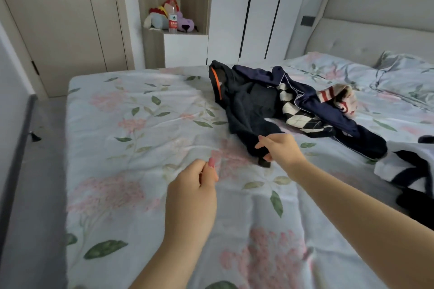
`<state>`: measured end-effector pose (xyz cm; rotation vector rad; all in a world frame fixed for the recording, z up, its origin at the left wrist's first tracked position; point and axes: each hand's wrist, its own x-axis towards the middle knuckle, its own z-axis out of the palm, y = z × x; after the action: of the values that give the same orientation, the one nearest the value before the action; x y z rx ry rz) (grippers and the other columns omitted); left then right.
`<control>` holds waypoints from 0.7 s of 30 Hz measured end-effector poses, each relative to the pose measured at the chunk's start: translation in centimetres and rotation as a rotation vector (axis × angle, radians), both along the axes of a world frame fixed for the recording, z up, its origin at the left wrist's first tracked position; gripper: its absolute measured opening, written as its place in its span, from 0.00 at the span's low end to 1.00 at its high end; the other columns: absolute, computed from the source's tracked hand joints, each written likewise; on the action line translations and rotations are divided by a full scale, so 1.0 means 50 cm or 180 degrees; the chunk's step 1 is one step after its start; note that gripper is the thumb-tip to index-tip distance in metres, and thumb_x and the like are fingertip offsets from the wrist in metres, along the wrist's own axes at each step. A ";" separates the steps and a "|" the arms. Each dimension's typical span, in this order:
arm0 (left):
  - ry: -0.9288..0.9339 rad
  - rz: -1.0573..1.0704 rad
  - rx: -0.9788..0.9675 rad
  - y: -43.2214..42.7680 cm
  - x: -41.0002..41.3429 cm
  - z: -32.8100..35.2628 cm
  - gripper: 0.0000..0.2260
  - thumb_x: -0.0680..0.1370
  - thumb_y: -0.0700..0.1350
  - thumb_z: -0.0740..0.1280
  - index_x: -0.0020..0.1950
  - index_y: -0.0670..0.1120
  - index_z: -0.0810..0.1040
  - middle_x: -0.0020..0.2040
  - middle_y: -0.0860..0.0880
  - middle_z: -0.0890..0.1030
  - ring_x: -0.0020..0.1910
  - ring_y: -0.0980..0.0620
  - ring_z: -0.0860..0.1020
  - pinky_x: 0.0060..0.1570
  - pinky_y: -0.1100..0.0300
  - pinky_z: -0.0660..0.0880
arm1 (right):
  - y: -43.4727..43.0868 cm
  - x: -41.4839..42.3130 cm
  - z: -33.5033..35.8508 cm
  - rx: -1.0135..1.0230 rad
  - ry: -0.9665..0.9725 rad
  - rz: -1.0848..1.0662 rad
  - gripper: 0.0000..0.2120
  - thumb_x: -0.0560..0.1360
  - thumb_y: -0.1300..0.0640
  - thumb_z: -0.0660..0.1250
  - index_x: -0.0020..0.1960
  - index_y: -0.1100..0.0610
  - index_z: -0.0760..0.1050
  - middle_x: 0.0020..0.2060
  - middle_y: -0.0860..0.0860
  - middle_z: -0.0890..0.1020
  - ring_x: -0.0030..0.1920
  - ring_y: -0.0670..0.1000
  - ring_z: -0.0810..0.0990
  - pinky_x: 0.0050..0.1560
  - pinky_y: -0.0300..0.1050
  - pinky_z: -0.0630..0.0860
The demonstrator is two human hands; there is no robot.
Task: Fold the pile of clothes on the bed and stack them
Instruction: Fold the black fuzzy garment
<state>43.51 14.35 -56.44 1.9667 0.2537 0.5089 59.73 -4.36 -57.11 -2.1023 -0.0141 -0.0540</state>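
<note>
A loose pile of clothes lies on the floral bed sheet [131,124]. Nearest me is a dark garment with an orange stripe [249,105]. Behind it lie a navy jacket with white piping [312,101], a black-and-white argyle piece [298,117] and a cream-and-red striped knit [340,98]. My right hand [279,150] pinches the near corner of the dark garment between thumb and fingers. My left hand [195,192] hovers over the sheet to its left, fingers curled, holding nothing.
A white and dark garment [408,171] lies at the bed's right edge. Pillows [399,75] and a padded headboard [366,26] are at the far right. A wardrobe and a shelf with plush toys and a bottle [173,20] stand behind the bed. Floor runs along the left.
</note>
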 end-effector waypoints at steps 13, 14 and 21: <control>0.2279 -0.2197 -0.3044 -0.152 -0.174 0.007 0.27 0.67 0.70 0.66 0.63 0.59 0.75 0.49 0.43 0.86 0.45 0.44 0.85 0.45 0.48 0.80 | -0.211 -0.634 0.057 0.1340 0.0006 0.0396 0.27 0.76 0.38 0.59 0.38 0.59 0.83 0.42 0.57 0.85 0.47 0.55 0.82 0.51 0.46 0.74; 0.2145 -0.2036 -0.3335 -0.162 -0.175 0.004 0.26 0.68 0.65 0.69 0.63 0.56 0.76 0.48 0.43 0.86 0.44 0.43 0.85 0.45 0.47 0.81 | -0.221 -0.649 0.051 0.1241 -0.0080 0.0344 0.28 0.77 0.37 0.60 0.40 0.60 0.84 0.42 0.57 0.85 0.50 0.57 0.82 0.57 0.50 0.72; 0.0815 -0.1299 -0.3636 -0.173 -0.142 -0.022 0.19 0.74 0.30 0.63 0.59 0.46 0.82 0.58 0.39 0.82 0.51 0.43 0.84 0.47 0.51 0.82 | -0.244 -0.634 0.062 0.1138 -0.0209 0.0159 0.22 0.73 0.38 0.64 0.38 0.57 0.81 0.32 0.51 0.78 0.36 0.55 0.75 0.45 0.59 0.69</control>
<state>36.40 5.71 -57.54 0.9031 0.2188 -0.1698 28.05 -16.56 -54.01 -1.7414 -0.0900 -0.0888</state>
